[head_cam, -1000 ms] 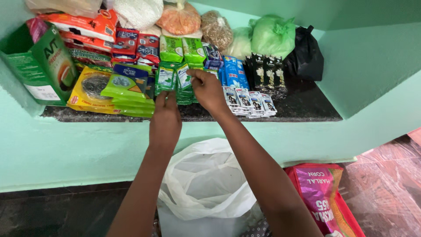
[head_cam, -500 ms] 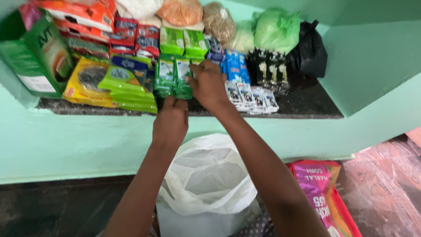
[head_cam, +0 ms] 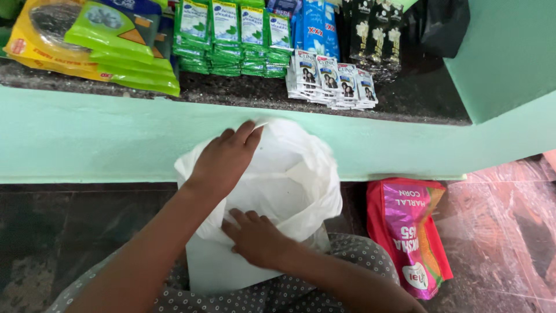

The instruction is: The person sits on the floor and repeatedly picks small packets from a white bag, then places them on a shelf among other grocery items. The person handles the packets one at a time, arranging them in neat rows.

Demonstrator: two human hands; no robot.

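So I've got this white plastic bag (head_cam: 289,191) sitting in my lap, right below the edge of the green shelf (head_cam: 87,139). My left hand (head_cam: 225,157) is flat on the top of the bag near its opening, fingers spread and relaxed, not really gripping anything. My right hand (head_cam: 255,236) is lower down, pressed open-palmed against the front of the bag. Up on the shelf there's a row of green sachet strips (head_cam: 231,35), some white shampoo sachets (head_cam: 333,84) beside them, and yellow-green packets (head_cam: 92,46) off to the left. A pink snack packet (head_cam: 408,232) lies on the floor just right of the bag
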